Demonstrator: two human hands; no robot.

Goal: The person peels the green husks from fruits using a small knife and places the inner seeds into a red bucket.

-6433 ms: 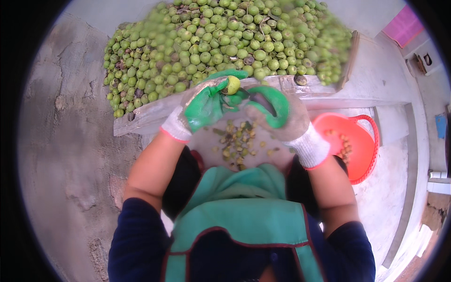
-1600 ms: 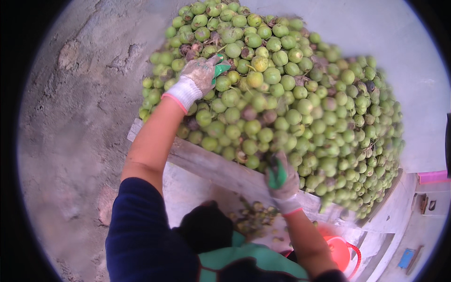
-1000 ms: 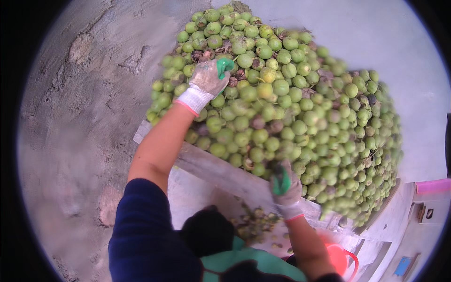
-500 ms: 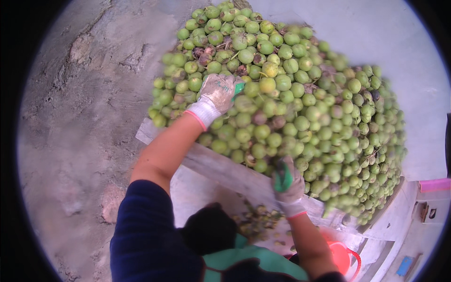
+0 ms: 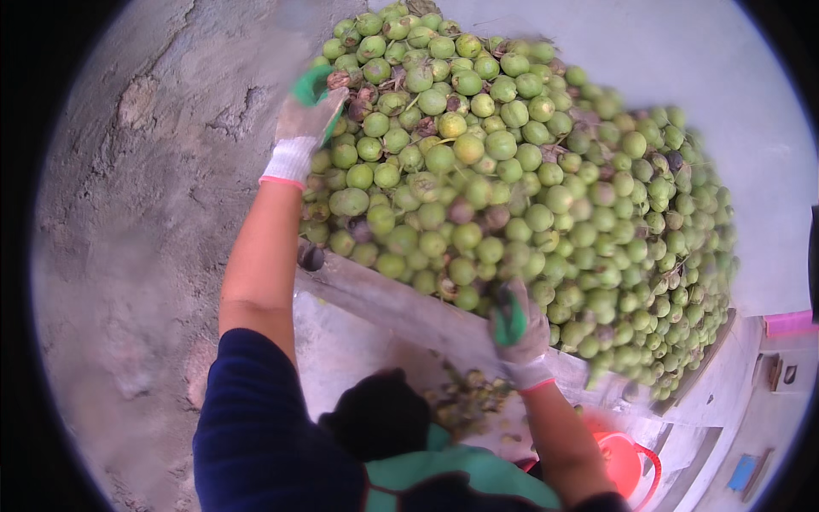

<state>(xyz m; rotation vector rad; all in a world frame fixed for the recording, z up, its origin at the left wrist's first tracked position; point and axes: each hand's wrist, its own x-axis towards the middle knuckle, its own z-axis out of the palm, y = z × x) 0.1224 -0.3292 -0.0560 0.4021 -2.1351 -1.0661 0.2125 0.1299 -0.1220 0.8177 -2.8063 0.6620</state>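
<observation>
A big heap of round green fruits (image 5: 512,162) fills the upper middle, with a few brown, shrivelled ones among them. My left hand (image 5: 311,107), in a whitish work glove with a green palm, reaches to the heap's upper left edge. Its thumb and fingers are spread apart beside a brown shrivelled fruit (image 5: 339,79). My right hand (image 5: 522,328), gloved alike, is at the front of the heap above a board. Its fingers are curled; a dark patch shows by them, but what they grip is blurred.
A grey board (image 5: 392,292) edges the heap's front, with a dark round fruit (image 5: 310,257) on its left end. Rough concrete (image 5: 145,256) lies to the left. Below the board are loose scraps (image 5: 469,401) and a red bucket (image 5: 620,465).
My left hand has moved from the middle-left of the heap up and left to its edge, and its fingers have spread. My right hand has hardly moved.
</observation>
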